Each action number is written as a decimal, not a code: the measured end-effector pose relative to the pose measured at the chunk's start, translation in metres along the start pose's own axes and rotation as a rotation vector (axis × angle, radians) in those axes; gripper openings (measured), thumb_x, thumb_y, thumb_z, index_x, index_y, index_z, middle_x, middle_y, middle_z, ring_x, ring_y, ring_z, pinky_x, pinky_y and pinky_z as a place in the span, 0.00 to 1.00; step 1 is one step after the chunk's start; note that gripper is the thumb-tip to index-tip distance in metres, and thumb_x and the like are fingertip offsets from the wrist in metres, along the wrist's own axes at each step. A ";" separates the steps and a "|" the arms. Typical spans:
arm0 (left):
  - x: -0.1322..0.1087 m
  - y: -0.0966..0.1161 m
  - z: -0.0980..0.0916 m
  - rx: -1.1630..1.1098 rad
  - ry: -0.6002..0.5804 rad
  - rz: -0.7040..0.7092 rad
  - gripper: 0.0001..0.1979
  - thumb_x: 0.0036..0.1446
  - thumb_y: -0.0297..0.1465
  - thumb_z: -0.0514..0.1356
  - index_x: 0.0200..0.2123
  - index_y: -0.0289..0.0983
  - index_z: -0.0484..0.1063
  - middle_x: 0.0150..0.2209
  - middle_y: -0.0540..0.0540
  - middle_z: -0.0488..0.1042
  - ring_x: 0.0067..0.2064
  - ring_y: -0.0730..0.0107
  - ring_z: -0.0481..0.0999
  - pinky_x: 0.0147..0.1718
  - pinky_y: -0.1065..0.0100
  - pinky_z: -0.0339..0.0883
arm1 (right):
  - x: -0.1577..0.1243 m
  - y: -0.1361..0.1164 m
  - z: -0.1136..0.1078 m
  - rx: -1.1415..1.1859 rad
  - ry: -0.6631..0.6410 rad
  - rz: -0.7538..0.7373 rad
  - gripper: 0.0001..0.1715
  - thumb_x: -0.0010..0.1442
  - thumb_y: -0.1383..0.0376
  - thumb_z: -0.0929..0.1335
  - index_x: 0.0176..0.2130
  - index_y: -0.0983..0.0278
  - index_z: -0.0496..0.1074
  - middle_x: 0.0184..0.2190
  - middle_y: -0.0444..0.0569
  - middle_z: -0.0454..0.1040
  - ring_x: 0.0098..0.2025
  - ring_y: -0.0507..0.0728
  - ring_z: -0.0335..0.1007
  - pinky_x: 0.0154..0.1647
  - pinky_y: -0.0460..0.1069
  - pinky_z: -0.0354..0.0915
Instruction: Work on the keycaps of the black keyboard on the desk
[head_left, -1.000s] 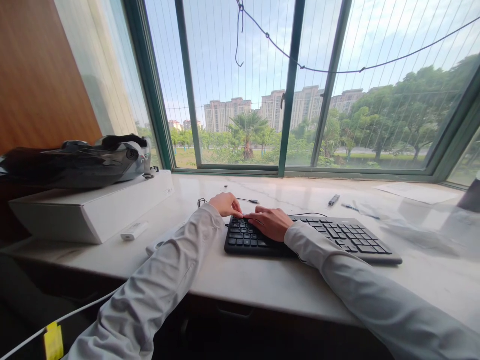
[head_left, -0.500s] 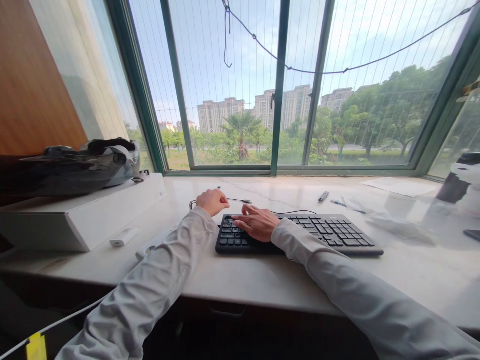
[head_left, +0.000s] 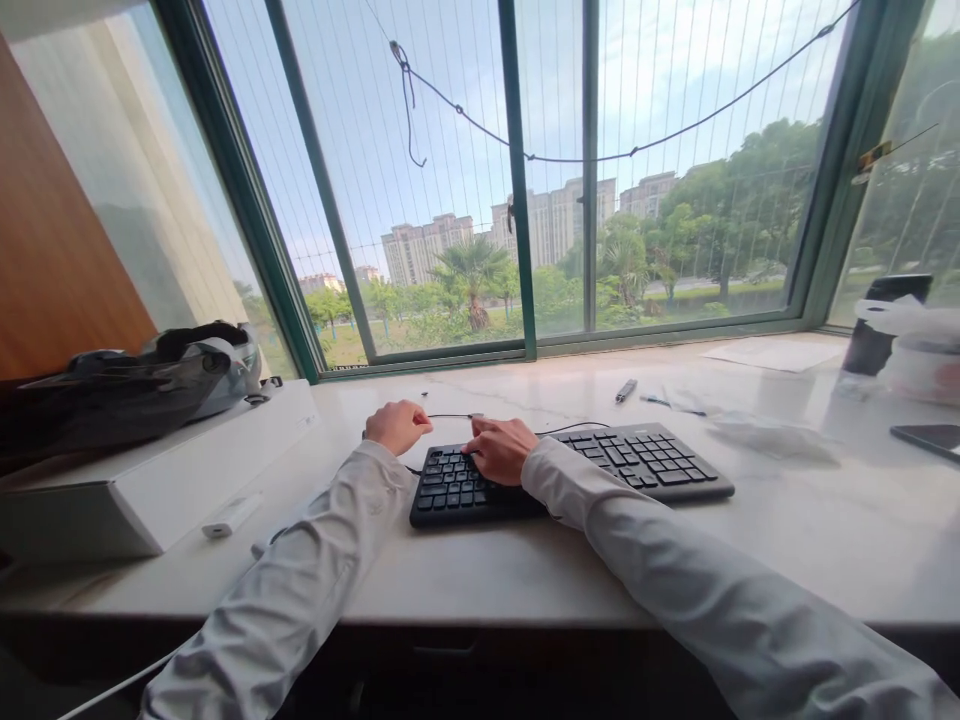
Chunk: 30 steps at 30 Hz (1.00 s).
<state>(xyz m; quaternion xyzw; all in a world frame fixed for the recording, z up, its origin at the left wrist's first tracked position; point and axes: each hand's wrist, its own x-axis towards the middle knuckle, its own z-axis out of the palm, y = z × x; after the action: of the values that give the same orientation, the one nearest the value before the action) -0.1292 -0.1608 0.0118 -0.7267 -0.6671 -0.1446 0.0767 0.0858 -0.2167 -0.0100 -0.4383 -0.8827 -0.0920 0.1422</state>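
Observation:
A black keyboard [head_left: 645,462] lies on the pale marble sill. My right hand [head_left: 501,450] rests on its left part, fingers bent and pressed together at the far row of keys. My left hand [head_left: 397,425] is curled into a loose fist just off the keyboard's far left corner. A thin black wire [head_left: 450,416] runs between the two hands along the keyboard's far edge. Whether either hand pinches it I cannot tell. Both arms are in light grey sleeves.
A white box [head_left: 165,480] at the left carries a dark helmet-like thing [head_left: 120,390]. A small white stick [head_left: 229,515] lies beside the box. A pen [head_left: 626,390], paper [head_left: 772,352], clear plastic [head_left: 772,438], a phone [head_left: 930,438] and a dark cup [head_left: 874,340] are at the right.
The view has swung right, bringing the cup and phone into sight. My right hand's fingers curled up toward the keyboard's far edge. My left hand stayed fisted beside the corner.

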 end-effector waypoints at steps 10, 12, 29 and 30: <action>0.009 -0.006 -0.015 0.112 -0.091 -0.007 0.12 0.45 0.44 0.62 0.33 0.48 0.79 0.40 0.50 0.79 0.43 0.61 0.75 0.42 0.67 0.64 | -0.002 0.006 -0.007 -0.004 0.030 0.037 0.20 0.59 0.65 0.59 0.37 0.61 0.79 0.44 0.52 0.74 0.40 0.58 0.72 0.37 0.51 0.63; 0.020 -0.008 -0.024 0.171 -0.165 0.004 0.11 0.43 0.42 0.64 0.32 0.48 0.79 0.40 0.49 0.79 0.43 0.62 0.74 0.42 0.68 0.64 | -0.002 0.006 -0.006 -0.010 0.034 0.044 0.20 0.59 0.65 0.59 0.36 0.62 0.79 0.43 0.52 0.74 0.40 0.58 0.72 0.38 0.52 0.63; 0.161 -0.016 0.061 0.344 -0.171 0.005 0.22 0.52 0.38 0.59 0.50 0.39 0.73 0.51 0.33 0.72 0.51 0.50 0.71 0.46 0.57 0.64 | -0.002 -0.001 0.008 0.007 0.018 -0.027 0.22 0.65 0.57 0.56 0.44 0.55 0.76 0.44 0.52 0.70 0.44 0.59 0.69 0.38 0.54 0.65; 0.165 -0.017 0.066 0.334 -0.166 0.015 0.22 0.53 0.39 0.59 0.51 0.39 0.72 0.51 0.33 0.73 0.51 0.50 0.71 0.46 0.57 0.64 | -0.002 -0.002 0.008 -0.004 0.033 -0.035 0.23 0.66 0.56 0.56 0.43 0.56 0.76 0.44 0.52 0.70 0.44 0.59 0.69 0.37 0.54 0.65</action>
<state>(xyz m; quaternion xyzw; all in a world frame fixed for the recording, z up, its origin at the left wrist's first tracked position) -0.1281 0.0170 -0.0004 -0.7185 -0.6803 0.0290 0.1419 0.0839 -0.2171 -0.0185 -0.4217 -0.8875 -0.1036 0.1543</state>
